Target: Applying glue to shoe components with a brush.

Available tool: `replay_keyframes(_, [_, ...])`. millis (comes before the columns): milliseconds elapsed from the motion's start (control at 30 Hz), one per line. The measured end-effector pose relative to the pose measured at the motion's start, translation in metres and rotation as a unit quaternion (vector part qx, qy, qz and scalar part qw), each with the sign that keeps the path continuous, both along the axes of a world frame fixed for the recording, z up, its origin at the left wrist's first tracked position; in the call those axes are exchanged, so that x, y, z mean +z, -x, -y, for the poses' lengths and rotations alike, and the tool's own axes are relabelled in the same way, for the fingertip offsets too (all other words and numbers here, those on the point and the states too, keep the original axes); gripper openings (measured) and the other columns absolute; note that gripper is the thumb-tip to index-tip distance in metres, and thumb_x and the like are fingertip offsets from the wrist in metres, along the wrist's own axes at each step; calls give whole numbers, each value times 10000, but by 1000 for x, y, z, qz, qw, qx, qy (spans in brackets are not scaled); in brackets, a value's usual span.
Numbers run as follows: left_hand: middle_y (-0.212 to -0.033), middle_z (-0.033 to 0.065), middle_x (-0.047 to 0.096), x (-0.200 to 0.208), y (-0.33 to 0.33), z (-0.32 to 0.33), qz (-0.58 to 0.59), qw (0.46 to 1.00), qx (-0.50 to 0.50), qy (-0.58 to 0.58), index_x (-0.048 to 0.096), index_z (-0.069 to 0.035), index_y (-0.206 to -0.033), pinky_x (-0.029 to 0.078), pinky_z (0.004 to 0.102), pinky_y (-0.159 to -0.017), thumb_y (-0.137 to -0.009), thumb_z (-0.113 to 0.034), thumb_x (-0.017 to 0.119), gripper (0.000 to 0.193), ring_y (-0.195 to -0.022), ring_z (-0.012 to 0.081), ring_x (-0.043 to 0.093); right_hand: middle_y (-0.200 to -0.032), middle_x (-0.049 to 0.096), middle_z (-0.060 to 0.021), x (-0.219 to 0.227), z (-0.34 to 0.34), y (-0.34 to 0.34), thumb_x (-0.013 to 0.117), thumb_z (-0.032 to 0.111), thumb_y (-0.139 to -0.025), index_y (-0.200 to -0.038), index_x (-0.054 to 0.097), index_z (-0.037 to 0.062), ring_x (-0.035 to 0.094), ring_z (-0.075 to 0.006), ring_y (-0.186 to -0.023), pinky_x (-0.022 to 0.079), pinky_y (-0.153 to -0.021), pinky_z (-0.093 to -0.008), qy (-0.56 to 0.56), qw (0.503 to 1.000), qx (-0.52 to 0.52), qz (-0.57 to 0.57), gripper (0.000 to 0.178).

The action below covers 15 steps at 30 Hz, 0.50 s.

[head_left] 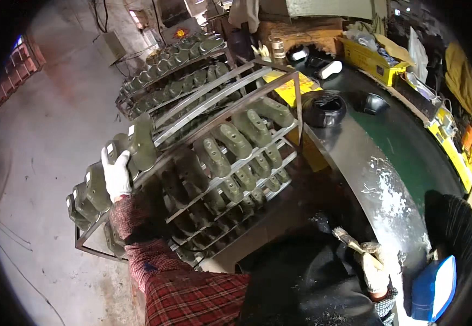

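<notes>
My left hand (116, 175), in a white glove, reaches out to the top bar of a metal rack. Its thumb and fingers straddle an olive-green shoe last (115, 145) with a small white label; the palm side is hidden. Similar lasts stand on both sides, such as a taller shoe last (142, 144) just right of the hand. At the lower right, my gloved right hand (375, 273) grips a paintbrush (349, 239) with pale bristles, pointing up and left. It is beside a metal bench top (366, 174) smeared with white paste.
The rack (297, 100) holds several tiers of lasts, with another loaded rack (179, 60) behind. A blue-edged container (434, 288) stands right of my right hand. Black rounded pieces (325, 108) lie on the bench, near a yellow box (374, 60). Cables (29, 277) cross the floor.
</notes>
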<state>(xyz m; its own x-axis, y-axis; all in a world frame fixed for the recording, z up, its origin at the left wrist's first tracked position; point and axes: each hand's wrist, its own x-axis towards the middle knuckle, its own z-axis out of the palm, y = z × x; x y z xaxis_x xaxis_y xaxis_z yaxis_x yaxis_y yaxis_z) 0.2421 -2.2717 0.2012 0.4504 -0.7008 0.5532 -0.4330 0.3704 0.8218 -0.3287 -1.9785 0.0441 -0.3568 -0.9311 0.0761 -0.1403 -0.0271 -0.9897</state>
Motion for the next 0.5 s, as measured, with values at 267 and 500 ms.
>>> replay_keyframes(267, [-1449,240,474,12,97,24,193,966,172,-3,395,-42,-1472,326,420,-1125,-861,-348,703,749,-1336,374,455,-995,669,-143,-5,-29,9,674,97,-899,-1056,615,-44,632,-200,-885,517,-820,-322,-4,999,-33,20,219])
replay_keyframes(500, [-1298,144,594,28,124,57,129,988,8,-84,537,-4,-1339,434,380,-1017,-875,-305,720,582,-1168,275,566,-909,715,-168,-1,-36,13,718,147,-848,-973,686,-49,690,-237,-816,548,-739,-341,13,997,-35,-68,235])
